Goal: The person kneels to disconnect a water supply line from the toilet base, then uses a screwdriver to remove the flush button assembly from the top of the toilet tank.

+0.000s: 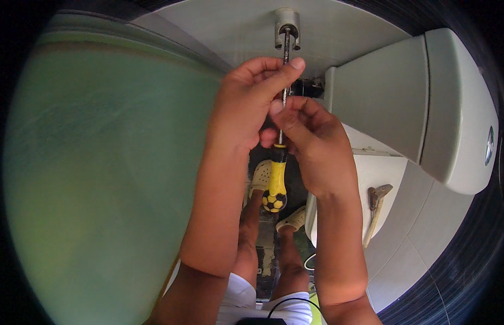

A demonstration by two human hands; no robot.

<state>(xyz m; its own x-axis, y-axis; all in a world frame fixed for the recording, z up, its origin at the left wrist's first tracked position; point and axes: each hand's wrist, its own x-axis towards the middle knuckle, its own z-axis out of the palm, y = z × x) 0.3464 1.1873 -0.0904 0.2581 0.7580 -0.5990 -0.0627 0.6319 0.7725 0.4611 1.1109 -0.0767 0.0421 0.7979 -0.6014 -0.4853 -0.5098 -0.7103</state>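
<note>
A screwdriver (277, 176) hangs handle-down in front of me, its yellow and black handle ending in a football-patterned knob. Its dark, worn shaft runs up to a short metal holder (287, 20) on the wall. The shaft's top end overlaps the holder's open slot; whether they touch I cannot tell. Thumb and fingers of my left hand (251, 89) close around the upper shaft. Just below, my right hand (316, 132) pinches the same shaft, nearer the handle. Neither hand is on the handle itself.
At the right stands a white toilet cistern (382, 92) with a button on its lid. A hammer (378, 208) lies on the white toilet lid (393, 170). A greenish glass panel (111, 179) fills the left side. My feet, in cream clogs (292, 219), are below on dark tiles.
</note>
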